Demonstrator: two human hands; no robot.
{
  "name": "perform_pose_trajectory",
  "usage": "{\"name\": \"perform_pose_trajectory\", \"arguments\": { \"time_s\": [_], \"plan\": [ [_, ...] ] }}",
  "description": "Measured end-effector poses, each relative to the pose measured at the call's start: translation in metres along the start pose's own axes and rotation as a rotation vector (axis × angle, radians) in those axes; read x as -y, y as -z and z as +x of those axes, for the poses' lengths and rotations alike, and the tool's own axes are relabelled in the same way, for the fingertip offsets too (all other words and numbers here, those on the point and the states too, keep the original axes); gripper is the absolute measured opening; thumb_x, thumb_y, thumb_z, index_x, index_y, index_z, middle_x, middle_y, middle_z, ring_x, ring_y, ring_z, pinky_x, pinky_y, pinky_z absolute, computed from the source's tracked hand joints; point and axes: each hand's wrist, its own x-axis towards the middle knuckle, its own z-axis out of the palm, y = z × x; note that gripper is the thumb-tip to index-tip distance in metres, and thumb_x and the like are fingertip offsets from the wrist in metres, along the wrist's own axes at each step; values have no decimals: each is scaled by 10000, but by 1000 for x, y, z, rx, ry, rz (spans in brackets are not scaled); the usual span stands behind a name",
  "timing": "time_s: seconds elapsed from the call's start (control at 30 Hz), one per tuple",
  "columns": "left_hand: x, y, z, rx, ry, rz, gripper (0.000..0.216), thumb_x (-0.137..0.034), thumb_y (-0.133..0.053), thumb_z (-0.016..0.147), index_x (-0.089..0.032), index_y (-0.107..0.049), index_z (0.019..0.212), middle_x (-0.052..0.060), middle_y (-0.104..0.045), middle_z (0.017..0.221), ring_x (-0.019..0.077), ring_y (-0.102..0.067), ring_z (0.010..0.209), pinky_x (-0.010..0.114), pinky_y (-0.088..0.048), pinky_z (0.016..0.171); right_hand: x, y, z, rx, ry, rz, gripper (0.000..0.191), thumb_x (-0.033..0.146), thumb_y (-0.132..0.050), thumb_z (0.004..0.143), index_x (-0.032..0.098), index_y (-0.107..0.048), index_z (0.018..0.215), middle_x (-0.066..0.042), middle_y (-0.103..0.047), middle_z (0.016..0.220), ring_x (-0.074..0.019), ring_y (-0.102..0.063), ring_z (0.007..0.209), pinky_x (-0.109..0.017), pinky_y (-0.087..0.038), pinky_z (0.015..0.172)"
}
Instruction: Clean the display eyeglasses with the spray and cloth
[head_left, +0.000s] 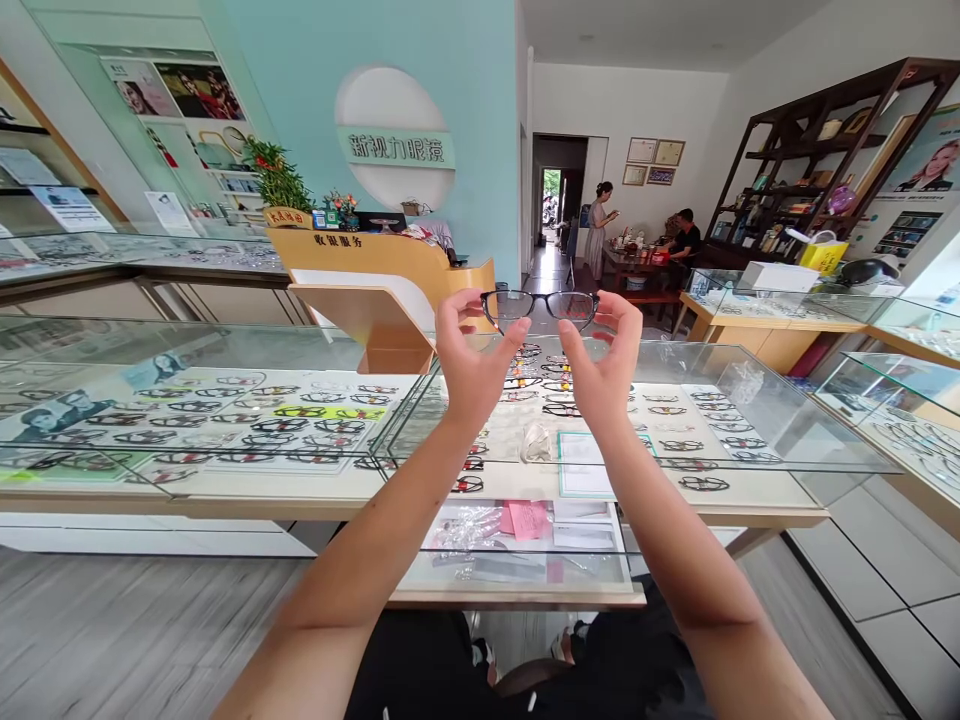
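A pair of dark-framed glasses (pixel 540 297) is held up level above the glass display case (pixel 420 440), lenses facing me. My left hand (pixel 476 350) grips its left end, thumb near the lower rim of the lens. At the other end my right hand (pixel 604 350) holds it the same way, thumb below the right lens. Both arms reach forward over the case. Beneath the hands, rows of eyeglass frames (pixel 562 409) lie inside, with a crumpled white wrapper (pixel 536 443) and a green-edged white card (pixel 583 465).
Nearest my lap, an open drawer (pixel 634 575) holds clear plastic bags and pink paper (pixel 529 519). More glass cases stand left and right. A wooden counter (pixel 390 260) is behind. Farther back, one person (pixel 600 230) stands and another (pixel 684 240) sits at a table.
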Motion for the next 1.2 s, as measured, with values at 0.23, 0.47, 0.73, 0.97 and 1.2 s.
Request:
{"name": "perform_pose_trajectory", "arguments": {
  "time_s": [0.23,0.47,0.73,0.97,1.2],
  "plan": [
    [0,-7,-1,-31,17,47,544,-501,-900,827,-279,-632,1244,62,-682,1211,241,-650,1107,396,-528,956,-14,-3,2,9,-94,3,480,506,-725,955,313,-583,1371,-100,-602,1306,-275,-615,1188,-499,-538,1018],
    [38,-9,-18,-28,-38,64,566,-523,-876,845,-271,-613,1279,79,-656,1252,246,-647,1137,423,-529,1015,-45,-6,-9,30,-204,162,411,513,-642,997,281,-637,1337,-110,-656,1331,-248,-656,1201,-444,-567,1010],
    [116,0,-71,-26,-149,142,635,-615,-871,814,-251,-593,1254,125,-647,1251,321,-649,1243,524,-546,1072,-95,-8,-43,74,-440,322,382,531,-676,978,235,-752,1207,-113,-774,1322,-260,-706,1239,-458,-562,1090],
    [144,6,-100,3,-103,168,633,-607,-875,814,-251,-594,1257,133,-664,1260,323,-670,1253,550,-550,1110,-126,-11,-67,146,-522,348,373,531,-711,960,255,-795,1197,-102,-788,1337,-275,-707,1287,-472,-558,1112],
    [151,8,-109,52,-48,168,618,-569,-849,860,-231,-578,1300,153,-672,1294,317,-659,1298,528,-554,1110,-133,-16,-77,223,-643,504,387,571,-714,958,264,-817,1169,-91,-797,1320,-281,-746,1220,-456,-584,1037]
  ]
}}
